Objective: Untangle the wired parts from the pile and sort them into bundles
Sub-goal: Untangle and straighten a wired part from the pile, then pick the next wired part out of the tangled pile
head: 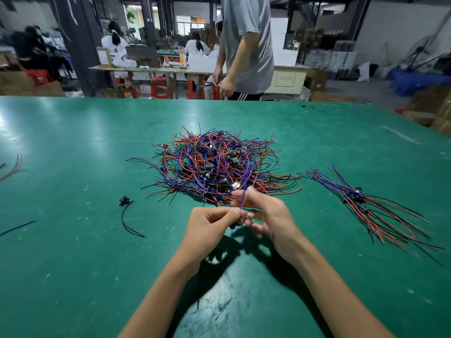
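Note:
A tangled pile (214, 164) of red, blue and black wired parts lies on the green table (73, 142), just beyond my hands. My left hand (210, 225) pinches one wired part (240, 203) between thumb and fingers, its thin wire rising toward the pile. My right hand (263, 213) is blurred, with its fingers on the same wire close to the left fingertips. A sorted bundle (361, 201) of aligned parts lies to the right, wires fanned toward the near right.
A single part with a black wire (127, 211) lies left of my hands. Loose wires (14, 167) and a blue wire (17, 228) sit at the far left edge. A person in a grey shirt (246, 45) stands behind the table's far edge.

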`<state>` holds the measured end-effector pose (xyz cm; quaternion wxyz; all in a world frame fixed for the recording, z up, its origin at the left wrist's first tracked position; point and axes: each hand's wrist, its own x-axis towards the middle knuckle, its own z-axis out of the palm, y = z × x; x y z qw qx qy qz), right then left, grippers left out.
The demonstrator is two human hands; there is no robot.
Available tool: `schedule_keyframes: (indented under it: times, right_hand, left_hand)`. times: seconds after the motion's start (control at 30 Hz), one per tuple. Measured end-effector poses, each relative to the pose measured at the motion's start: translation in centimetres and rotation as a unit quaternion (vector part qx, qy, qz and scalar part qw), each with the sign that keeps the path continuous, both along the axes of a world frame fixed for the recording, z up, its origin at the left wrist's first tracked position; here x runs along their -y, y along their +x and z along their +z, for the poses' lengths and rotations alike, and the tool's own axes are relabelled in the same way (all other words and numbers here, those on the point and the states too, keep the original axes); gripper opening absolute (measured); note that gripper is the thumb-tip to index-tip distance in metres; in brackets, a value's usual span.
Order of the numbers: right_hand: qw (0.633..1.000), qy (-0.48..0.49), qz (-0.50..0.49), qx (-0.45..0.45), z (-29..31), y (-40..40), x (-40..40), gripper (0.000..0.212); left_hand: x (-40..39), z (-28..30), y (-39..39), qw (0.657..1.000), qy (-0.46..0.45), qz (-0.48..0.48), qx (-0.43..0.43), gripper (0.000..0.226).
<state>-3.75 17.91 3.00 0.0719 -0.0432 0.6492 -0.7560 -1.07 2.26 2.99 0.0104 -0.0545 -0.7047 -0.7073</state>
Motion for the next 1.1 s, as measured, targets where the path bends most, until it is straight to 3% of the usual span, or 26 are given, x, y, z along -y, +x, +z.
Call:
schedule_keyframes:
  times: [0.1, 0.23, 0.53, 0.77, 1.1]
  right_hand:
    - [0.99, 0.09, 0.002, -0.11, -0.5, 0.6, 0.7, 0.02]
    - [0.981, 0.096, -0.09, -0.142, -0.2, 0.5, 0.1, 0.019]
    - [0.989, 0.013, -0.133, -0.063, 0.4, 0.2, -0.7, 0.018]
    - [0.982, -0.102, -0.156, -0.012, 0.5, -0.1, -0.8, 0.016]
    - [0.979, -0.112, -0.171, -0.01, 0.4, -0.2, -0.8, 0.016]
  left_hand:
    - [0.3, -0.3, -0.2, 0.999, 0.003, 0.014, 0.031, 0.019]
    - [0.4, -0.3, -0.2, 0.999, -0.007, -0.016, 0.037, 0.016]
    - [0.2, -0.3, -0.4, 0.999, 0.03, -0.014, 0.038, 0.014]
    - [1.0, -1.1, -0.9, 0.997, -0.048, 0.064, -0.009, 0.006]
    - [1.1, -1.6, -1.2, 0.973, -0.166, 0.131, -0.096, 0.008]
